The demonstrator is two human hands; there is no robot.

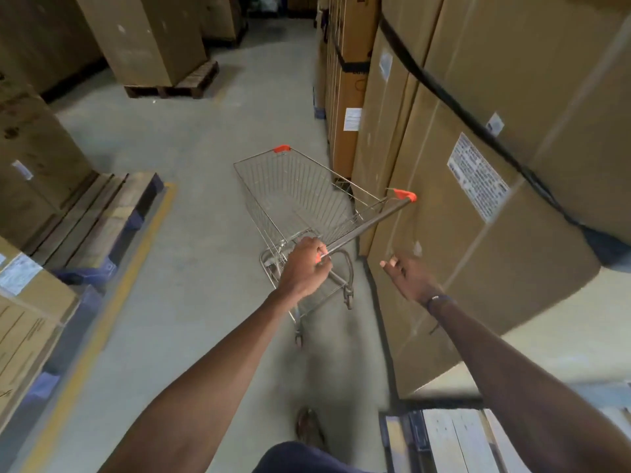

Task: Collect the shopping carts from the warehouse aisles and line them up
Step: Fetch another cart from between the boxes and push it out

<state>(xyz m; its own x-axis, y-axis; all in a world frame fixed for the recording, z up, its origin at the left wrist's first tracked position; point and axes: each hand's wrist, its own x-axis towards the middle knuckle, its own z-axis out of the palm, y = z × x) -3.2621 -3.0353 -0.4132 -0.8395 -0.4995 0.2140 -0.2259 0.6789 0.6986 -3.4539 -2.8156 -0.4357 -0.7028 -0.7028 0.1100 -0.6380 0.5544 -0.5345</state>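
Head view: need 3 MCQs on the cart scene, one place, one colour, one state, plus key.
1. The shopping cart stands:
A. beside the cardboard boxes on the right
B. on a pallet
C. inside a box

2. Its handle end caps are:
A. blue
B. orange
C. green

3. The right hand:
A. grips the handle
B. is open, off the cart
C. holds a box

Key:
1 A, the basket runs along the cardboard boxes.
2 B, both caps show orange.
3 B, its fingers are spread; only the left hand grips the handle.

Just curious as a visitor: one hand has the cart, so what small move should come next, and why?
Probably bring the free right hand onto the handle bar. Only the left hand holds the cart, at one end, and it stands close to the boxes.
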